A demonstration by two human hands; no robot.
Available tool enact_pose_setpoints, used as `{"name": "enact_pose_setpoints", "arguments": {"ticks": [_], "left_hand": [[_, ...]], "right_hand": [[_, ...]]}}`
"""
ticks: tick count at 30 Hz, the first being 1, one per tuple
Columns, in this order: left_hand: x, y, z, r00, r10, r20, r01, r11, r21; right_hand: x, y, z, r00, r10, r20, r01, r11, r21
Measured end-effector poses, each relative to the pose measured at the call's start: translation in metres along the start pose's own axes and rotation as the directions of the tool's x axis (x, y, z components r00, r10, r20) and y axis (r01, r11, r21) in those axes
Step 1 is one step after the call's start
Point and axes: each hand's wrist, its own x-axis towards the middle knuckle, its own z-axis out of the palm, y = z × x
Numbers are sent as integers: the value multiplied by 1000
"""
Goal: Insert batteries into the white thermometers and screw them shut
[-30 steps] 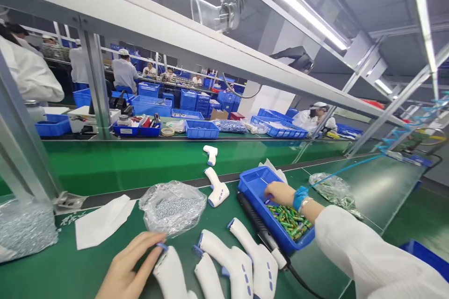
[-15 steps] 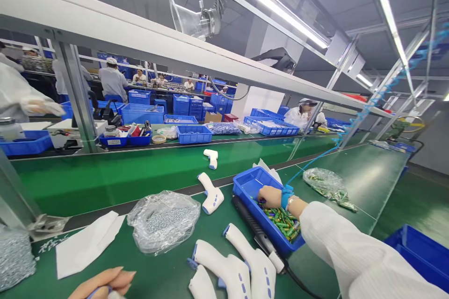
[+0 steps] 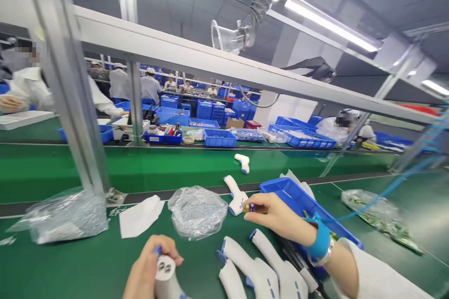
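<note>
At the lower left, my left hand (image 3: 147, 261) is wrapped round a white handheld infrared thermometer (image 3: 167, 285). Two round battery openings face up at the end of its handle. My right hand (image 3: 284, 219) pinches small green and purple batteries (image 3: 249, 207) between thumb and fingers, a little to the right of and farther back than the left hand. Behind the right wrist stands a blue bin (image 3: 280, 189), largely hidden by the arm. Several more white thermometers (image 3: 252, 268) lie on the table between my hands, and another thermometer (image 3: 234, 195) lies just beyond the batteries.
A clear bag of small metal parts (image 3: 198, 210) lies mid-table, with white paper (image 3: 140, 217) beside it. A metal post (image 3: 70, 79) rises at left. The blue wrist strap (image 3: 321, 238) has a coiled cord running right. Another bag of batteries (image 3: 380, 219) lies right. Co-workers sit beyond.
My right hand has come out of the blue bin leftward with batteries in its fingers. The left hand has lifted the thermometer into view, handle end up. The view has turned left.
</note>
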Motion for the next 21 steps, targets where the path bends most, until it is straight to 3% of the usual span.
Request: {"name": "enact_pose_setpoints", "arguments": {"ticks": [4, 9, 14, 18, 21], "left_hand": [[-13, 14, 12, 999, -34, -7, 34, 999, 20], [-18, 11, 14, 993, -68, 99, 57, 992, 113], [-18, 6, 11, 994, -70, 88, 55, 985, 167], [-19, 5, 12, 993, -57, 107, 45, 992, 118], [-20, 3, 13, 994, -79, 75, 73, 994, 80]], "right_hand": [[14, -47, 54, 992, -129, -4, 126, 966, 226], [25, -86, 107, 975, -205, -87, 222, 857, 465], [26, -99, 126, 945, -271, -184, 326, 836, 441], [24, -92, 130, 883, -386, -269, 462, 818, 343], [23, -86, 131, 856, -458, -240, 511, 820, 257]]}}
